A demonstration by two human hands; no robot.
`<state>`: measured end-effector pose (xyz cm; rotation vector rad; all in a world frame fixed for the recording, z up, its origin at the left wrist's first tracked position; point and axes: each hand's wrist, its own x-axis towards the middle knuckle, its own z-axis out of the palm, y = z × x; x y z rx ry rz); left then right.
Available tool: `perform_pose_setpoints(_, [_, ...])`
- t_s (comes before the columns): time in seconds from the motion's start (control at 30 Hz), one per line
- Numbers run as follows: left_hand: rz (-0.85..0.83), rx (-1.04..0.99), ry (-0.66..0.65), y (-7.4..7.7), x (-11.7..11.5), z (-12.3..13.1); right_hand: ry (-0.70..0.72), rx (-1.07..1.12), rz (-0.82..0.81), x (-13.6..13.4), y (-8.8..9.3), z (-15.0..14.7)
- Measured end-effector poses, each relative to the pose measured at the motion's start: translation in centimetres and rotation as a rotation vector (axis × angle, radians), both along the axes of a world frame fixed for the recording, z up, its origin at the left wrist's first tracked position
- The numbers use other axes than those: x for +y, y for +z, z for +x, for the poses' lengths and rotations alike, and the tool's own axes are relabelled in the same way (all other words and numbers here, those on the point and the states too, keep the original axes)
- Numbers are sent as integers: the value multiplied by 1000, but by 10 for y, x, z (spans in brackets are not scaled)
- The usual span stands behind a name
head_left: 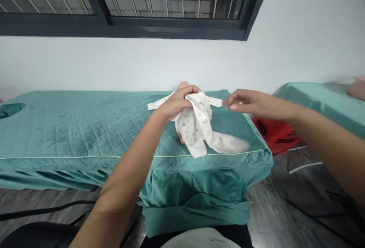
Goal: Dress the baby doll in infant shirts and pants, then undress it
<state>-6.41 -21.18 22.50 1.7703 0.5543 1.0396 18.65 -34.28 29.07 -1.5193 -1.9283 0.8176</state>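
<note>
White printed clothing [203, 116] is gripped between thumb and curled fingers of the left hand [181, 103], forearm stretched forward, over a doll [184, 84] toward the right of the green bed [85, 126]; the right hand [243, 101], blurred, is held half-curled, seemingly empty, near a sleeve [214, 101].

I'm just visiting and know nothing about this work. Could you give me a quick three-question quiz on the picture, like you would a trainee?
1. Which of the person's hands grips the white patterned clothing?
2. True or false: the window frame is bright yellow.
3. As the camera sees it, the red item is:
A) left of the green-covered bed
B) right of it
C) on top of it

Key:
1. The left hand.
2. False; the window frame is dark.
3. B.
</note>
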Motion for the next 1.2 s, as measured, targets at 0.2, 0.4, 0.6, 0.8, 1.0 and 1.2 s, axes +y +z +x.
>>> perform_pose_setpoints(0.2, [132,199,-94,64,-28,-23,161,260,285,42,3,-58])
perform_pose_setpoints(0.4, [231,297,109,81,-36,-60,281,422,224,58,16,-99])
perform_pose_setpoints(0.6, [317,377,92,77,-40,-80,382,376,139,65,0,-124])
perform_pose_setpoints(0.8, [257,387,164,60,-36,-87,390,316,163,73,-14,-135])
perform_pose_setpoints(1.0, [110,539,-7,49,-27,-109,363,198,199,78,-22,-136])
perform_pose_setpoints(1.2, [-21,517,-39,39,-20,-131,314,39,164,80,-32,-127])
